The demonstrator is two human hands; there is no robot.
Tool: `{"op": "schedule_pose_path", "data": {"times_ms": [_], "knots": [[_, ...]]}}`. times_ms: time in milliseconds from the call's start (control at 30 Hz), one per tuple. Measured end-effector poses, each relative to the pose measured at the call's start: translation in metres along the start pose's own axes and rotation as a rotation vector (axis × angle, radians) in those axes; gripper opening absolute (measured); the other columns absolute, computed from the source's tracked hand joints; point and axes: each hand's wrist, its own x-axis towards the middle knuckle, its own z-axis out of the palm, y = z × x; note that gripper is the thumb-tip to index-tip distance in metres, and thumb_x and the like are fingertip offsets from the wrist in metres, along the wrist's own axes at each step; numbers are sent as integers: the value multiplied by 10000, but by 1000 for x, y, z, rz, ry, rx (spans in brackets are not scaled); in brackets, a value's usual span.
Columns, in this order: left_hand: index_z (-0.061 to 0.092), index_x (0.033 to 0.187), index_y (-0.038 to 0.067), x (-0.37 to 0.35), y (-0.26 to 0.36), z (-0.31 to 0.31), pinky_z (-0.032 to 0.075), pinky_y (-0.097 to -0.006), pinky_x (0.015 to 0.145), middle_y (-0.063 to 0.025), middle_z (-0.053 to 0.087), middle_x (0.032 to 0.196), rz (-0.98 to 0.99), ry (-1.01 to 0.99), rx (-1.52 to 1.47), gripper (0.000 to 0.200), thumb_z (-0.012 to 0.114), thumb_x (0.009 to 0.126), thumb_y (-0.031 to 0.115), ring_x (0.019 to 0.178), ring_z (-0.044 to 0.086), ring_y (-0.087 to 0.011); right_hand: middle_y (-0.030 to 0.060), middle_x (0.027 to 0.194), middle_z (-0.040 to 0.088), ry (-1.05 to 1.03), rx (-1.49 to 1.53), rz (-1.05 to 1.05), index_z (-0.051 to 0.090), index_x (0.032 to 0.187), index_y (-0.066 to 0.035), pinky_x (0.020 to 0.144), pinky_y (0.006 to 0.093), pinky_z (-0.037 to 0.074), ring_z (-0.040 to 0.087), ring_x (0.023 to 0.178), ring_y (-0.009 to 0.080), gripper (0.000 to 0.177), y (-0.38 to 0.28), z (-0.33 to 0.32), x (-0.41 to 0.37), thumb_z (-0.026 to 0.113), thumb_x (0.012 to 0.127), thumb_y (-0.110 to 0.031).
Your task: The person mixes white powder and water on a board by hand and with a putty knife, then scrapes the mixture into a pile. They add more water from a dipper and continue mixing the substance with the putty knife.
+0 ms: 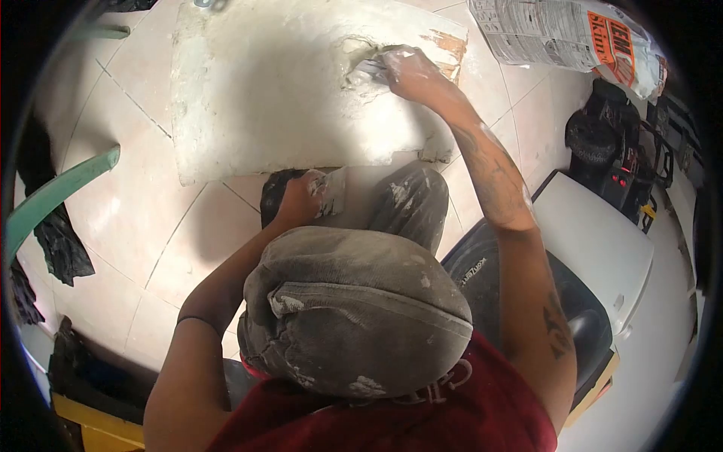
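Observation:
A large flat board (248, 98) smeared with white compound lies on the tiled floor. My right hand (407, 71), coated with white material, is closed on a scraper at a mound of wet compound (361, 56) on the board's upper right part. Below the board's front edge, my left hand (301, 197) is wrapped round a flat, smeared putty knife (331, 192), near my knee. The exact shape of the tool in my right hand is partly hidden by the fingers.
A printed paper bag (542, 34) lies at the upper right. Black equipment (610, 143) and a white panel (591, 241) stand at the right. A green curved bar (64, 188) and dark cloth (64, 241) are at the left.

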Motion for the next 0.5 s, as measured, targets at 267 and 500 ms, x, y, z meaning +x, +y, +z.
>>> {"op": "schedule_pose_path", "data": {"times_ms": [267,500], "knots": [[581,995,-12,-2,8,-3,480,-372,691,-240,621,822,-6,5,-10,238,607,776,77,794,623,-361,180,794,625,-64,59,-23,603,878,19,735,397,502,603,840,312,226,-20,9,-5,589,812,-197],[586,975,-9,-1,-6,5,477,-380,663,-235,619,805,127,93,7,221,613,775,80,763,622,-363,156,906,629,-82,-43,87,595,926,8,829,415,448,564,926,314,300,3,18,13,587,810,-268]]}}
